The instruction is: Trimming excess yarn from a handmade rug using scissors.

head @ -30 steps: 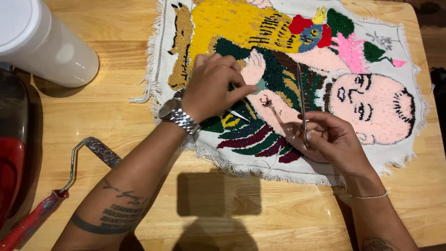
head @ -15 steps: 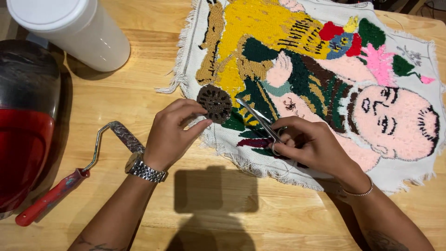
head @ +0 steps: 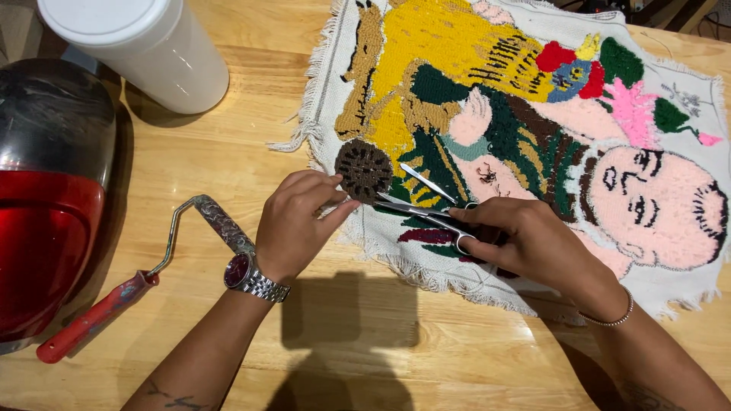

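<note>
Left hand: fingers curled narrow, thumb and forefinger tips pinching the rug's edge just below the dark wheel; steel-link wristwatch with a dark red dial on the wrist.
Right hand: closed around the handles of the scissors; thin bead bracelet at the wrist.
Scissors: slim, bright metal, blades parted in a narrow V, tips pointing left toward the wheel; lower blade reaches almost to the left fingertips, upper blade lies over the green pile.
Wheel: round patch of dark brown looped yarn, nubbly, on the rug's lower left part, just above the left fingers and just beyond the blade tips.
Tufted rug: lies flat on the table, mostly right of centre; white woven backing with frayed fringe along the edges; thick pile in yellow, green, pink, brown and red, with a pale pink face at the right.
Table: light wood, glossy, grain visible.
Paint roller frame: bent metal rod, paint-crusted, red handle; near the left wrist.
White cylinder: smooth plastic, lidded, top left.
Red and dark domed object: shiny, at left edge.
</note>
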